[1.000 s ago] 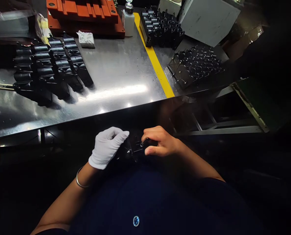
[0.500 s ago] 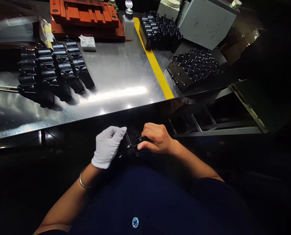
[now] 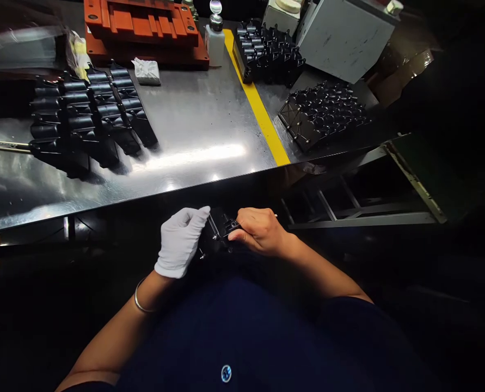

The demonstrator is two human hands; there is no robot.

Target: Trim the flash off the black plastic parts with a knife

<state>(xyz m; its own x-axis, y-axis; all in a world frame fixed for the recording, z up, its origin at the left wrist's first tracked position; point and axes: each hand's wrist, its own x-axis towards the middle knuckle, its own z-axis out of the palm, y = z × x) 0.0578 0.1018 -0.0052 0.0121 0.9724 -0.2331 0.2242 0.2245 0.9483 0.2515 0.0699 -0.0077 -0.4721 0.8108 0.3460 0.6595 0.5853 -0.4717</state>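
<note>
Below the table's near edge, both my hands hold one small black plastic part point(image 3: 218, 235) over my lap. My left hand point(image 3: 179, 242), in a white glove, is wrapped round its left side. My bare right hand point(image 3: 257, 231) is closed, pinching the part's right end with a thin pale tool that sticks out to the right past the knuckles. Most of the part is hidden between my fingers and in shadow.
On the steel table point(image 3: 193, 125) rows of black parts point(image 3: 87, 117) lie at the left. An orange fixture point(image 3: 144, 27), a white bottle point(image 3: 214, 35) and a yellow stripe point(image 3: 258, 103) are behind. More black parts point(image 3: 266, 51) and a filled tray point(image 3: 321, 111) are at the right, beside a grey box point(image 3: 344, 32).
My right hand has slid left and closed tighter on the part. The gloved hand has risen slightly and tilted the part.
</note>
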